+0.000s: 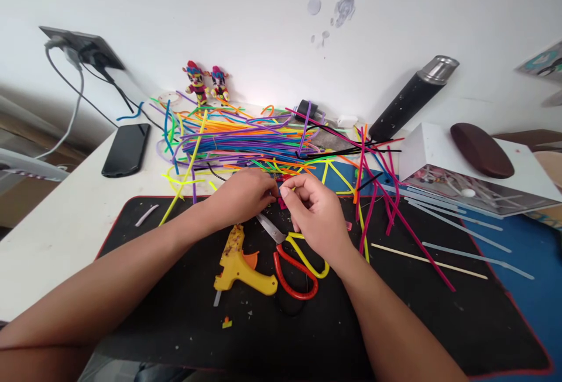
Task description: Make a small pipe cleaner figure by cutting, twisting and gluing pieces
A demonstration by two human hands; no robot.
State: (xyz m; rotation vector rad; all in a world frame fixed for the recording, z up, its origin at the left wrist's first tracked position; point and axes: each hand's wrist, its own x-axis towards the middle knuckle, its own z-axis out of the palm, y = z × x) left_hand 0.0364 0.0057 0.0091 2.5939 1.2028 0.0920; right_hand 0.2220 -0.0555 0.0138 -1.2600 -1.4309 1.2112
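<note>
My left hand (243,195) and my right hand (320,212) meet over the far middle of a black mat (175,323), fingertips almost touching. Both are closed in a pinch. Whatever they hold is too small or hidden to name; a bit of magenta shows just below the fingertips. Under my hands lie scissors (296,297) with one red and one yellow handle, blades partly behind my left hand. Left of them is a yellow hot glue gun (235,265) with an orange trigger. A heap of coloured pipe cleaners (246,139) spreads behind my hands.
At the left lies a black phone (126,149). Two small figurines (196,83) stand by the wall. On the right are a leaning black flask (408,101), a white box (439,154) with a maroon case (482,149), clear glue sticks (461,227) and a thin wooden stick (428,261).
</note>
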